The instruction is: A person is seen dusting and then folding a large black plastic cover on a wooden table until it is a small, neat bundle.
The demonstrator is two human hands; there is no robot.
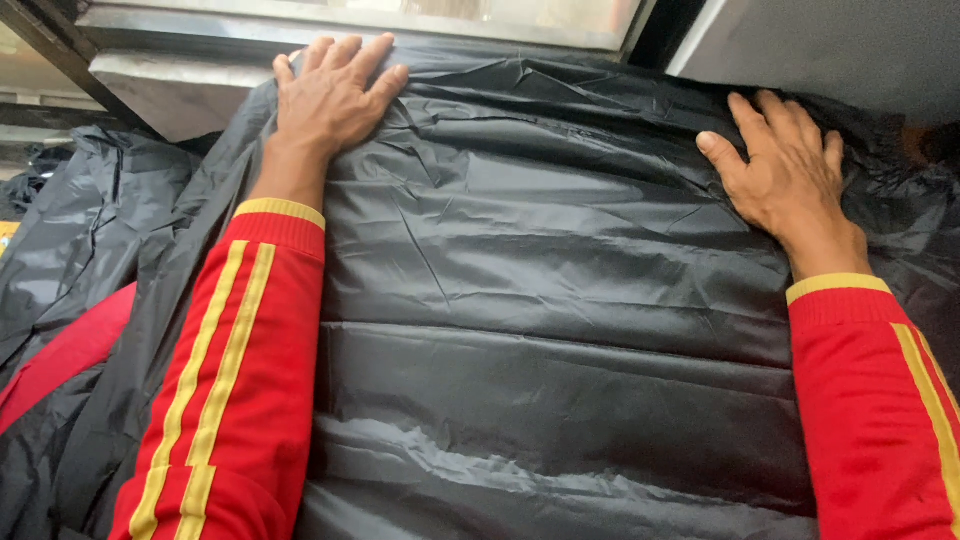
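A large black plastic sheet (560, 300) lies spread over a flat surface and fills most of the head view. My left hand (330, 95) rests flat on its far left corner, fingers spread, palm pressing down. My right hand (785, 170) lies flat on the far right part of the sheet, fingers apart. Neither hand grips anything. Both arms wear red sleeves with yellow stripes and yellow cuffs.
More crumpled black plastic (70, 230) hangs at the left, with a piece of red cloth (60, 355) below it. A metal ledge (330, 20) runs along the far edge. A grey panel (830, 45) stands at the top right.
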